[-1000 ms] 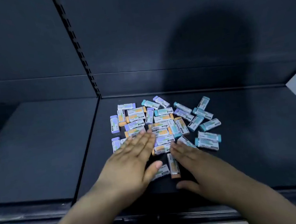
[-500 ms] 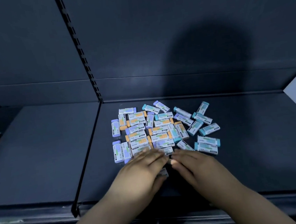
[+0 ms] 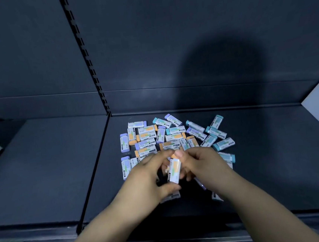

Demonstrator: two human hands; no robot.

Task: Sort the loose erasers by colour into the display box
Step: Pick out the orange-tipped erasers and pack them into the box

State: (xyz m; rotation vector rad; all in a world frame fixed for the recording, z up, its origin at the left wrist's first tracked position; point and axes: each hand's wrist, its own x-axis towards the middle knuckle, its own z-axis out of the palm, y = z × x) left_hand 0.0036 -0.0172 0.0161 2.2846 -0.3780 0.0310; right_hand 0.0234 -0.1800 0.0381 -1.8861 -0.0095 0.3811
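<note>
Left hand (image 3: 147,179) and right hand (image 3: 205,167) are pinching one orange eraser (image 3: 174,170) above the pile (image 3: 168,137), which is lying well apart from the shelf's (image 3: 277,167) right edge.

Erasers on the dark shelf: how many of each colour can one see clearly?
Orange erasers: 8, counting the held eraser between left hand and right hand
Teal erasers: 8
Purple erasers: 7
Total: at least 23; more lie hidden under the hands

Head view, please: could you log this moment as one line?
stage: picking | left hand: holds orange eraser | right hand: holds it too | pile: on shelf, unsorted
</note>
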